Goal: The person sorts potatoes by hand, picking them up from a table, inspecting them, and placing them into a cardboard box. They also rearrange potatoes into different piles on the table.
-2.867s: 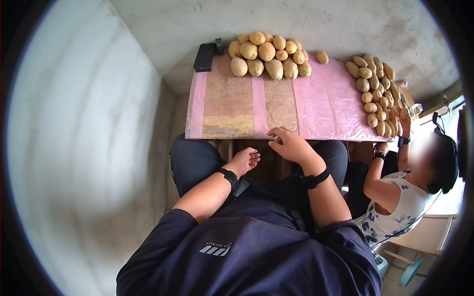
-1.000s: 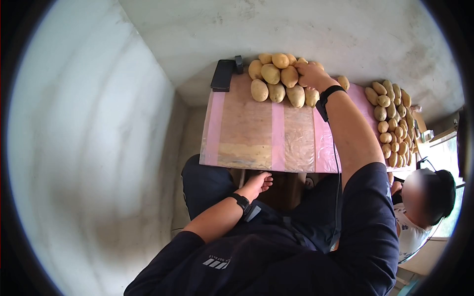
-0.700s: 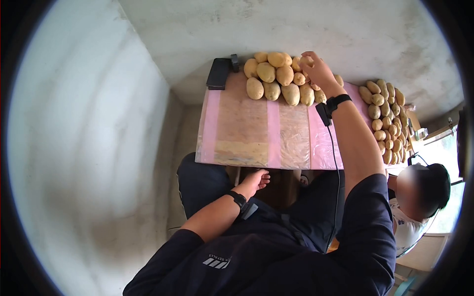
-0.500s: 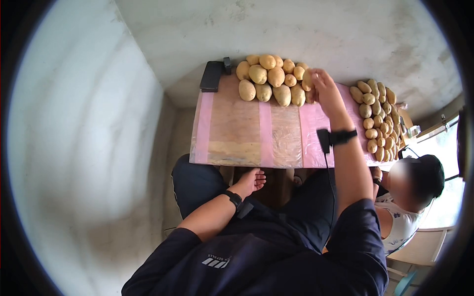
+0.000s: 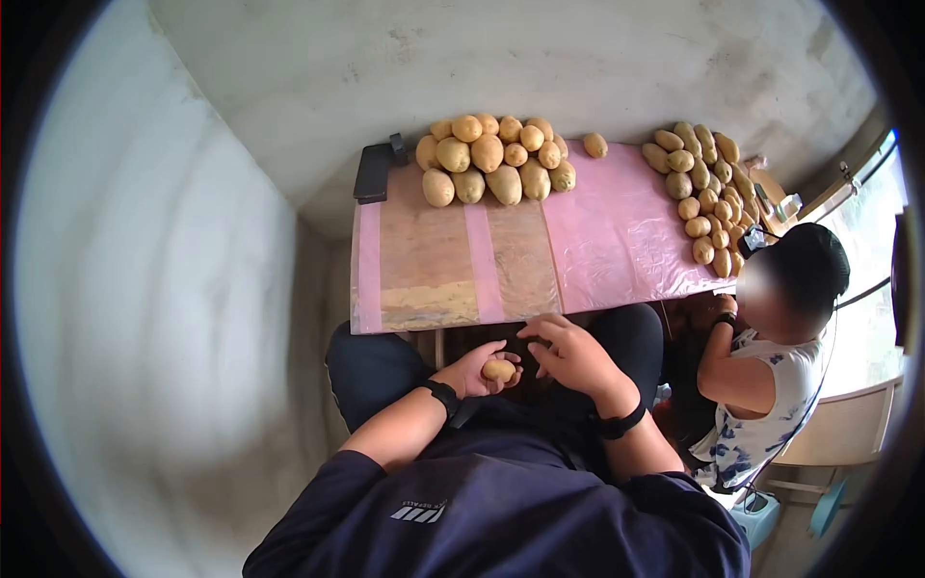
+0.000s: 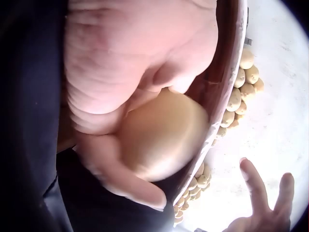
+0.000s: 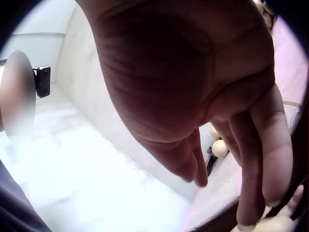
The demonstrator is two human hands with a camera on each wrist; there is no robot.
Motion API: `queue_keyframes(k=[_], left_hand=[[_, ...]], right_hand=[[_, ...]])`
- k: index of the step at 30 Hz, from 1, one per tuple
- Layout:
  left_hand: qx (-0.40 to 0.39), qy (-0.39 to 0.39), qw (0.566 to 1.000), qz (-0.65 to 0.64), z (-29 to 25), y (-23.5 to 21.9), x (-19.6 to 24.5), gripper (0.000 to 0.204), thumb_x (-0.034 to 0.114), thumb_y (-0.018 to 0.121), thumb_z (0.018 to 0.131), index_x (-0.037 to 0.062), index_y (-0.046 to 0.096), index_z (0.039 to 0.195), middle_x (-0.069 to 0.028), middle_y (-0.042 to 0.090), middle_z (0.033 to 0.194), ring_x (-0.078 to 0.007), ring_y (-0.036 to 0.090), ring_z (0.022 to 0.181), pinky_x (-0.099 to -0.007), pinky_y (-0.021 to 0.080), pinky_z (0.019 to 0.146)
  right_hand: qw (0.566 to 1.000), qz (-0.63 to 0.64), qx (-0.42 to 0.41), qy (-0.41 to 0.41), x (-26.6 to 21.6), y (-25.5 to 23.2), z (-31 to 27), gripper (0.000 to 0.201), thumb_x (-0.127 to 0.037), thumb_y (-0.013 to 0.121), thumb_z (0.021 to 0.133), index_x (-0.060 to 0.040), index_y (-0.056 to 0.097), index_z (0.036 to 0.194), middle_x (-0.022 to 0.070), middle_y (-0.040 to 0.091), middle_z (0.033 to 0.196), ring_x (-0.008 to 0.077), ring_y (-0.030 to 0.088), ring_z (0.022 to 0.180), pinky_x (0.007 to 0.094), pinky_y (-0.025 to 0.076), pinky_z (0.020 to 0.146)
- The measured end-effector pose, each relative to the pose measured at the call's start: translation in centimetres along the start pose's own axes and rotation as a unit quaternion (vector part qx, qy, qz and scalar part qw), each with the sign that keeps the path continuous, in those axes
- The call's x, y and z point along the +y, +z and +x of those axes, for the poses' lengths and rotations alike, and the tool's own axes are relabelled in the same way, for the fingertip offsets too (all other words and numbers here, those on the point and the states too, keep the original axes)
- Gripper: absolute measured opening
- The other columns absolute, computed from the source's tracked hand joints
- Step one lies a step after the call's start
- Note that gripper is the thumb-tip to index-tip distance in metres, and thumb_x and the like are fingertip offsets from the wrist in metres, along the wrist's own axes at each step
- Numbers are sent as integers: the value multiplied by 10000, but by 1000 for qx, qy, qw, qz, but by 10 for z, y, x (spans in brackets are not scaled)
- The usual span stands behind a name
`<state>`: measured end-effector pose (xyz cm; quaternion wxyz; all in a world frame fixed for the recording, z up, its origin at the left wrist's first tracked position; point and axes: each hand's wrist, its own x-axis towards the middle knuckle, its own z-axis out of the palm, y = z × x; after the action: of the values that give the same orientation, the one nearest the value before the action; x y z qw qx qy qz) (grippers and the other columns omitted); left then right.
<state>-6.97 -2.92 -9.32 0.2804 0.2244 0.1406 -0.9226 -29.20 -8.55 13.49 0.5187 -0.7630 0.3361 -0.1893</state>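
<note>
Got the left hand (image 5: pixel 470 372) curled round one potato (image 5: pixel 498 370), just off the front edge of the table (image 5: pixel 626 236), plus the right hand (image 5: pixel 585 362) empty and just beside it, with loosely bent, parted fingers. Looks like the hold-and-check step, so would guess at needing a steady left grip, and maybe a gentle right-hand pinch for turning it.

On my feed I count two working hands, one left hand (image 5: pixel 474 373) and one right hand (image 5: pixel 575 356); one held potato (image 5: pixel 499 370); one lone potato (image 5: pixel 595 145) on one bench (image 5: pixel 626 231); two potato piles, a left pile (image 5: pixel 488 152) and a right pile (image 5: pixel 708 199), too overlapped for me to number.
</note>
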Motion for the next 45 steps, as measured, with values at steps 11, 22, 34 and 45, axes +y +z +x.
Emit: queue_keyframes(k=[11,22,34,45], left_hand=[[275,329,891,-149,19,-61,19,634,533,413,1038,-27,400,1335,-220,539,1247,-380,607,1111,-469,574,894],[250,321,913,1,5,-33,9,750,596,264,1049,46,191,1554,-193,657,1229,-314,649,1059,-411,519,841],[295,327,898,-13,8,-30,11,646,574,285,1055,31,398,1385,-171,640,1185,-303,629,1016,-414,509,839],[305,308,901,17,18,-34,15,591,586,317,1046,51,482,1233,-138,657,1064,-278,635,922,-382,502,759]], right_hand=[[982,-54,-155,-94,3,30,-9,327,-175,645,902,-44,647,1201,196,655,1173,380,656,1011,423,535,886],[986,-68,-122,-89,7,16,3,342,-151,656,924,-19,632,1238,192,648,1140,321,670,915,388,545,814],[999,0,50,13,34,-14,26,223,-98,638,917,7,650,1114,137,698,898,209,660,717,330,520,677],[986,-122,113,-22,53,-51,118,260,-143,660,849,-18,651,1076,165,640,1080,292,670,789,388,533,732]])
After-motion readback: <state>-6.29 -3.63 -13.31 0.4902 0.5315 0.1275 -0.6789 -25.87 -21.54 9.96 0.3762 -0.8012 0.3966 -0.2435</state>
